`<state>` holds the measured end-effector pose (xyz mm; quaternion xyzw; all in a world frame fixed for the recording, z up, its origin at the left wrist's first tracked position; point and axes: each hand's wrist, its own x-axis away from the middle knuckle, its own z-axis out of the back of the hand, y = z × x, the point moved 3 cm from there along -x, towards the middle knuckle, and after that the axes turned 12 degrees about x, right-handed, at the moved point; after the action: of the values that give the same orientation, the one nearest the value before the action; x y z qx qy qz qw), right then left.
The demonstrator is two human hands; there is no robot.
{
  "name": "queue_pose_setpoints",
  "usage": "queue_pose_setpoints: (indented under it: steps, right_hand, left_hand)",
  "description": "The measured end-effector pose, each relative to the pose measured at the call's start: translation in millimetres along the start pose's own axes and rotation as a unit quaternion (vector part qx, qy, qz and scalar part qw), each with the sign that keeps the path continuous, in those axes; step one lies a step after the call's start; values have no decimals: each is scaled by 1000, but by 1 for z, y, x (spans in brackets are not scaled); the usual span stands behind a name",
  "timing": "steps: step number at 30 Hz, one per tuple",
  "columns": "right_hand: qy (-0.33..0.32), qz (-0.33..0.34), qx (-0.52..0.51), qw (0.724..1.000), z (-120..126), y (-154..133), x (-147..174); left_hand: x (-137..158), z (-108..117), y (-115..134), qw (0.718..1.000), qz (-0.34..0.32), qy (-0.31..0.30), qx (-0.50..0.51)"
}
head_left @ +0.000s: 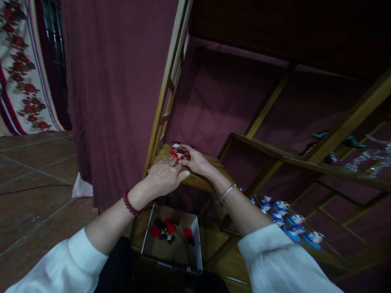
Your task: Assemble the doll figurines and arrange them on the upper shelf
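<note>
Two small red-and-black doll figurines stand close together on a wooden shelf. The back figurine has a pale face and black hair buns; the front figurine wears a dark cap. My right hand curls around the front figurine from the right, thumb and forefinger at its sides. My left hand lies just in front, palm down, fingers stretched toward the figurines' base and thumb apart. Part of another dark-haired figurine seems to show behind my right fingers. Below, an open box holds several loose red and black figurines.
Several blue-and-white figurines stand in rows on a lower shelf at right. Glass-like ornaments sit on a higher ledge. A slatted wooden side frame rises at the left of the shelf, beside a maroon curtain.
</note>
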<state>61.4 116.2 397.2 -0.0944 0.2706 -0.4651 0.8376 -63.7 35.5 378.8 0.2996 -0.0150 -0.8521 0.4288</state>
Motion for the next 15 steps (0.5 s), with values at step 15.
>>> queue_pose_setpoints:
  steps: [15]
  right_hand:
    - [32,-26,-32,999,20,18,12]
  left_hand:
    - [-7,-5,7,998,-41,3,46]
